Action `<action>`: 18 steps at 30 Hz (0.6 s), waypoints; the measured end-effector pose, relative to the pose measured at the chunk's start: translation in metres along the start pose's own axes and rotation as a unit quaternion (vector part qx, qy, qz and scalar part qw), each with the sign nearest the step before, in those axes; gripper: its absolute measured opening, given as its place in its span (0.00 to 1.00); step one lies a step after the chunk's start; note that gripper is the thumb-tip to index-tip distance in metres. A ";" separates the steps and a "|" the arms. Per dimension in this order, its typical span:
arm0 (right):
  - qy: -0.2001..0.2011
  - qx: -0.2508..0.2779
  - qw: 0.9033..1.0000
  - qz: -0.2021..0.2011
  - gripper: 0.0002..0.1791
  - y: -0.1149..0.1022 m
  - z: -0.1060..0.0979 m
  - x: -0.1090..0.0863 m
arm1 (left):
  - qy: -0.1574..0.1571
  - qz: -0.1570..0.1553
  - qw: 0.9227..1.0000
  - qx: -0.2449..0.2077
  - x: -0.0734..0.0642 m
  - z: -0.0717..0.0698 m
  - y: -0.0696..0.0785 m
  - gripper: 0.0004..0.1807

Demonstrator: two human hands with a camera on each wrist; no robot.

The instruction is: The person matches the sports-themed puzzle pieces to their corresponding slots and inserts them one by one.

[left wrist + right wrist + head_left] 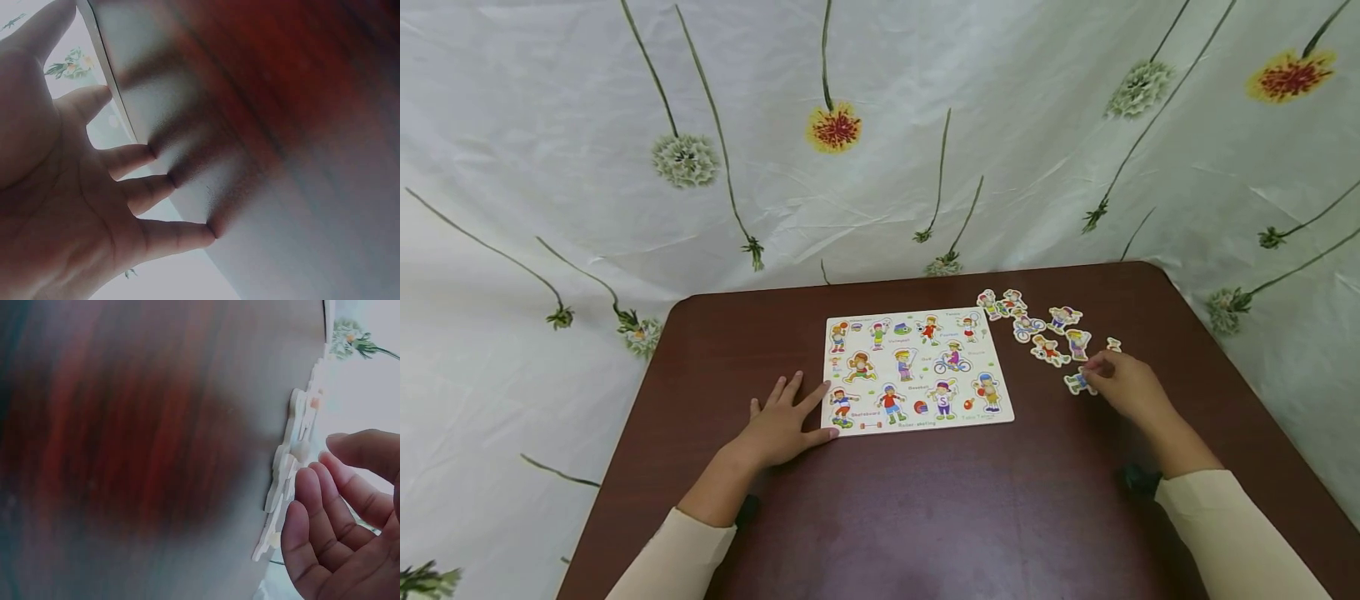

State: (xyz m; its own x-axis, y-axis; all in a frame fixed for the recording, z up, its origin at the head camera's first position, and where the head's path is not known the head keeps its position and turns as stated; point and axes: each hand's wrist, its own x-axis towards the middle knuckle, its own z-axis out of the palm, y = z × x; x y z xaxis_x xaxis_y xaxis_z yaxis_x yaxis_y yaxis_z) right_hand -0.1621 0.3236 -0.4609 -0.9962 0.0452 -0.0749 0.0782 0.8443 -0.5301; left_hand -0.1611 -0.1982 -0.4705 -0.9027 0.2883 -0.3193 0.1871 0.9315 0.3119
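Note:
In the head view a white puzzle board (917,421) printed with children playing sports lies on the table. My left hand (778,429) is spread beside it, thumb and index fingertips at its left edge; in the left wrist view the other fingertips (209,231) rest on the table. My right hand (1123,387) is over the nearest loose puzzle piece (1073,384), its fingertips right at that figure. The right wrist view shows the thumb and bent fingers (307,487) close to a piece's small knob (302,452), with a narrow gap between thumb and index finger.
Several more figure-shaped pieces (1049,351) lie right of the board, one partly behind the right hand. The dark brown table (925,508) meets a white floral curtain (880,200) at its far edge.

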 end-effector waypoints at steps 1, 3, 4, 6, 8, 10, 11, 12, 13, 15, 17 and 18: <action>-0.002 -0.003 1.000 0.001 0.12 0.001 0.000 0.001 | 0.000 0.000 1.000 0.001 0.000 0.000 0.000 0.46; -0.005 -0.007 1.000 0.003 0.11 0.001 0.002 0.002 | 0.001 0.000 1.000 0.002 0.000 0.000 0.000 0.46; -0.006 -0.007 1.000 0.004 0.11 0.002 0.002 0.002 | 0.002 0.000 1.000 0.002 0.000 0.001 0.000 0.46; -0.009 -0.005 1.000 0.007 0.11 0.002 0.003 0.003 | 0.003 0.001 1.000 0.002 0.000 0.001 0.000 0.47; -0.011 -0.003 1.000 0.009 0.11 0.002 0.003 0.003 | 0.003 0.003 1.000 0.002 0.000 0.001 0.000 0.47; -0.012 -0.003 1.000 0.011 0.12 0.003 0.003 0.003 | 0.004 0.004 1.000 0.002 0.000 0.001 -0.001 0.46; -0.013 -0.005 1.000 0.013 0.12 0.003 0.003 0.003 | 0.004 0.005 1.000 0.002 0.000 0.001 -0.001 0.46; -0.014 -0.007 1.000 0.014 0.13 0.003 0.003 0.003 | 0.004 0.005 1.000 0.002 0.000 0.001 0.000 0.46; -0.015 -0.009 1.000 0.016 0.13 0.002 0.003 0.003 | 0.004 0.005 1.000 0.002 0.000 0.001 0.000 0.46; -0.019 -0.010 1.000 0.020 0.13 0.002 0.003 0.004 | 0.004 0.005 1.000 0.001 0.000 0.000 0.000 0.46; -0.022 -0.009 0.999 0.022 0.13 0.001 0.004 0.003 | 0.005 0.004 1.000 0.001 0.000 0.000 0.000 0.46; -0.022 -0.008 0.999 0.021 0.13 0.001 0.004 0.003 | 0.004 0.003 1.000 0.000 0.000 0.000 0.000 0.46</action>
State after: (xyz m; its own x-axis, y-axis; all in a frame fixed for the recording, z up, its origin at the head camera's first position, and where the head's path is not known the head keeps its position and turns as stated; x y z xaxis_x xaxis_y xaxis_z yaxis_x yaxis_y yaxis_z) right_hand -0.1651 0.3226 -0.4648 -0.9892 0.0583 -0.1347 0.1198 0.8507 -0.5118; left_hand -0.1609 -0.1982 -0.4707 -0.9047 0.2926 -0.3096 0.1932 0.9296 0.3139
